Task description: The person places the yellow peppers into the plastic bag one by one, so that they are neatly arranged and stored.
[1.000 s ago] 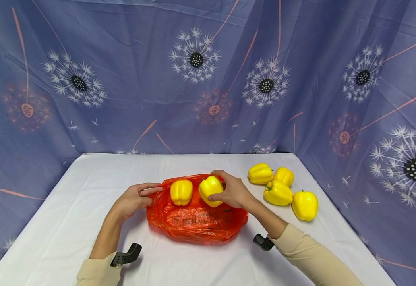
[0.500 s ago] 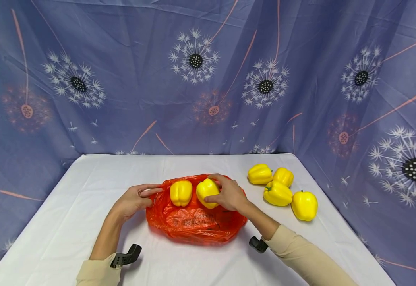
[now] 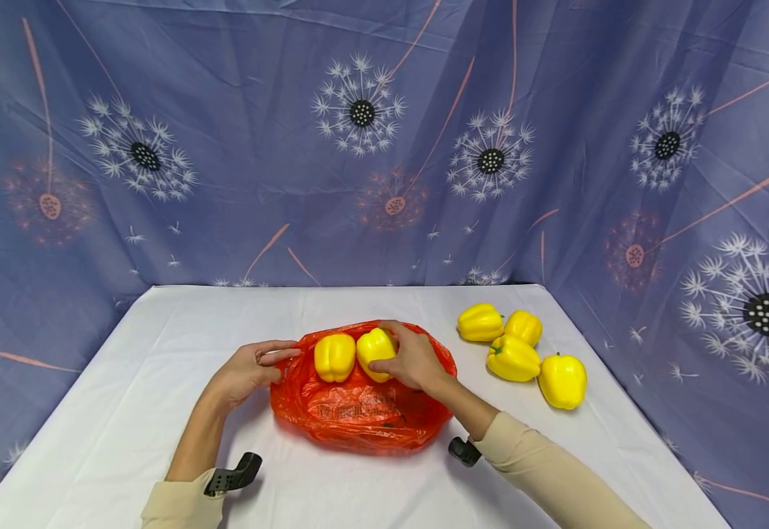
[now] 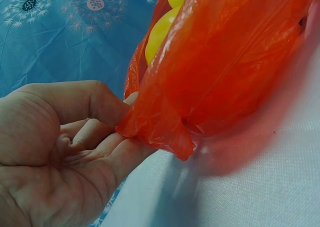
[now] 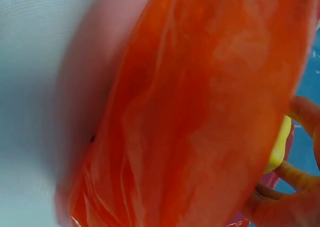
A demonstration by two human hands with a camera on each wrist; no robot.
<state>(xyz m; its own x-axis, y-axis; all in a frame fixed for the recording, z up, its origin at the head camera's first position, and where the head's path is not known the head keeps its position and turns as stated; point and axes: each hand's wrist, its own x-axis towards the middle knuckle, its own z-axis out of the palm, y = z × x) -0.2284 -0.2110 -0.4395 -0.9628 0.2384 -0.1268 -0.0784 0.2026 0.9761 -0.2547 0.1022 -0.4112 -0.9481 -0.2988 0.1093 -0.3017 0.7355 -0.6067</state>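
Note:
A red plastic bag lies open on the white table, holding two yellow peppers side by side. My left hand pinches the bag's left edge; the left wrist view shows thumb and fingers on the red film. My right hand grips the right-hand pepper inside the bag, close beside the other pepper. In the right wrist view the bag's side hides most of that pepper, and part of my right hand shows at the right edge.
Several more yellow peppers lie right of the bag on the white table, among them a back one, a middle one and the rightmost one. A blue dandelion-print curtain stands behind and at both sides.
My right hand has moved left with its pepper, bringing it up against the other pepper in the bag. My left hand has stayed at the bag's left edge.

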